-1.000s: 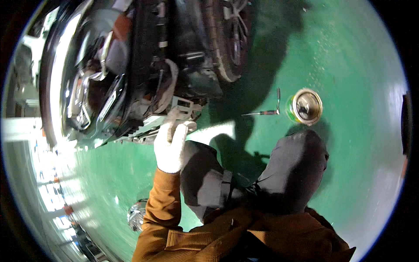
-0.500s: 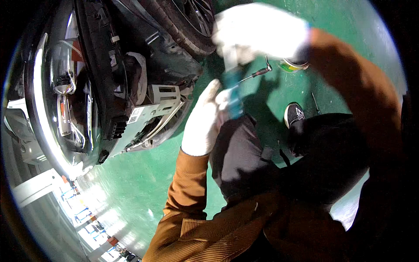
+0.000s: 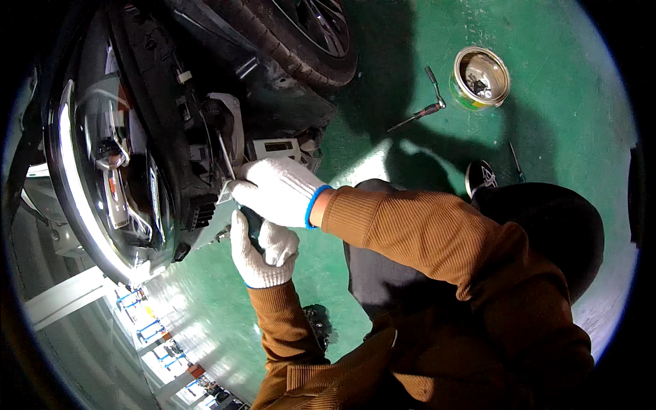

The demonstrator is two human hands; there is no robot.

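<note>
I crouch by the front corner of a dark car [image 3: 171, 102]. Both hands wear white knit gloves. My left hand [image 3: 263, 249] grips the dark green handle of a screwdriver [image 3: 250, 220] from below. My right hand [image 3: 277, 191] closes over the top of the same handle, just above the left. The thin metal shaft [image 3: 225, 156] runs up from my right hand into the car's bodywork beside the headlight [image 3: 102, 157]. Its tip is hidden among the parts.
The front wheel [image 3: 301, 34] is at the top. On the green floor [image 3: 560, 102] lie an open tin can [image 3: 482, 76] holding small parts, a ratchet wrench [image 3: 424, 109] and a thin tool [image 3: 516, 160]. My shoe [image 3: 482, 176] and dark knees are at the right.
My right hand, raised high with the green-handled tool half a second ago, has come down onto the car next to my left hand. Both now hold the tool.
</note>
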